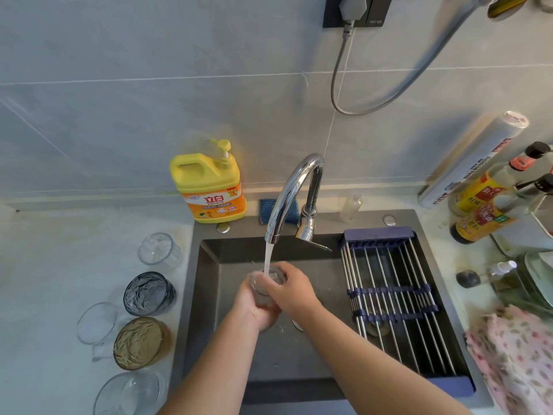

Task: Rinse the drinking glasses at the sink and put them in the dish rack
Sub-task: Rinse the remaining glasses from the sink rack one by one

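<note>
Over the dark sink (209, 295), water runs from the chrome tap (287, 199) into a clear drinking glass (261, 287). My left hand (254, 310) grips the glass from below. My right hand (291, 290) curls over its rim and far side. Several more glasses stand on the counter to the left: a clear ribbed one (158, 249), a blue-grey one (148, 293), an amber one (140, 342) and two clear ones (95, 323) (131, 392). The roll-up dish rack (395, 301) spans the sink's right half and holds nothing.
A yellow detergent jug (209, 187) and a blue sponge (269, 209) sit behind the sink. Sauce bottles (484, 205), a foil roll (472, 160) and a floral cloth (517, 354) crowd the right counter. A hose (389, 94) hangs on the tiled wall.
</note>
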